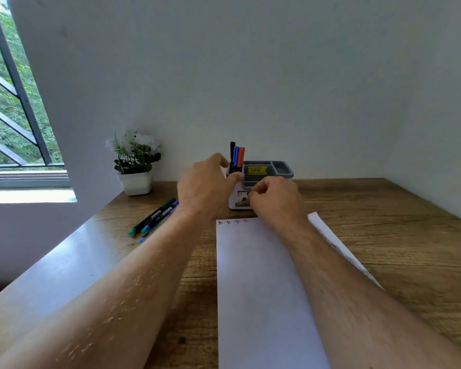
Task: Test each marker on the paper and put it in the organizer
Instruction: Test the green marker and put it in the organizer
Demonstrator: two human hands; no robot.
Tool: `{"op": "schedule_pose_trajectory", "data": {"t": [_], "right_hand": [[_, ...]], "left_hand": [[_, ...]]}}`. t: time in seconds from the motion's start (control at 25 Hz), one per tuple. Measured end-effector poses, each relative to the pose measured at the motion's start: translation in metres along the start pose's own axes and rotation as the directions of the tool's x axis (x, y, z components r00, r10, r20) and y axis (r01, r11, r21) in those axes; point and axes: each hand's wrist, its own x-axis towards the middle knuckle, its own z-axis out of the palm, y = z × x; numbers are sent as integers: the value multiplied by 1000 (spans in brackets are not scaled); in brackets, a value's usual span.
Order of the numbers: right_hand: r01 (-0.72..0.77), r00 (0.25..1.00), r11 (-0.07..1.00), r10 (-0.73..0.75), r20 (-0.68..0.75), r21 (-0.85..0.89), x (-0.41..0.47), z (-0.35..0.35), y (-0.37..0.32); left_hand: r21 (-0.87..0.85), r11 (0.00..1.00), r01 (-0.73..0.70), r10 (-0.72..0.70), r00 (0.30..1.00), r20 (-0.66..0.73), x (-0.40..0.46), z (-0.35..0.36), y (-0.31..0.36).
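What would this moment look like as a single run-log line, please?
left hand: grips organizer | right hand: at its front | markers: untested, on table

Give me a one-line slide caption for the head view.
Both hands at the organizer holding three markers; more markers lie beside the paper.

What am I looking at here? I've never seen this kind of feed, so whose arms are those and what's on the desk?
There is no machine: a person wears a camera on the head, looking forward and down, so the two bare arms are their own. The left hand grips the white and grey plastic desk organizer at its pen cup, where black, blue and red markers stand upright. The right hand has curled fingers at the organizer's front; whether they hold anything is hidden. On the wooden desk lie a white paper sheet with small test marks along its far edge, three loose markers at left, and a white potted plant.
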Motion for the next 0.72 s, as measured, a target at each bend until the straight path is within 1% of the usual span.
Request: {"op": "schedule_pose_trajectory", "data": {"t": [0.04,0.08,0.12,0.16,0.2,0.24,0.28,0.32,0.36,0.44,0.56,0.72], "right_hand": [[6,1000,1000,-6,10,0,-1,0,0],[12,1000,1000,-12,16,-1,-2,0,-1],[21,1000,1000,-21,20,3,-3,-1,-1],[32,999,999,-32,19,9,-4,-1,-2],[41,999,999,-41,18,17,-5,-2,-3],[48,999,999,-49,17,22,-5,-2,-3],[53,998,998,-54,18,25,-6,-2,-4],[55,998,998,-56,20,26,-6,-2,-4],[56,998,998,-56,21,26,-6,-2,-4],[56,998,998,-57,26,24,-6,-1,-3],[57,998,998,-58,34,28,-5,0,-3],[55,998,998,-56,40,10,-4,0,-5]], "left_hand": [[101,995,7,-11,999,37,1,-4,-10],[212,977,34,-54,994,92,1,-8,-22],[322,944,76,-132,979,157,0,-11,-35],[408,903,131,-237,946,220,-2,-13,-49],[452,870,196,-344,899,273,-5,-16,-60],[454,854,255,-422,849,317,-6,-17,-68],[432,854,289,-456,816,356,-7,-18,-71],[409,865,290,-451,807,382,-7,-16,-72],[404,874,271,-433,812,391,-6,-13,-69],[435,865,252,-425,828,365,-8,-5,-58],[480,827,292,-473,823,315,-12,6,-44],[511,808,293,-486,822,297,-10,10,-35]]}}
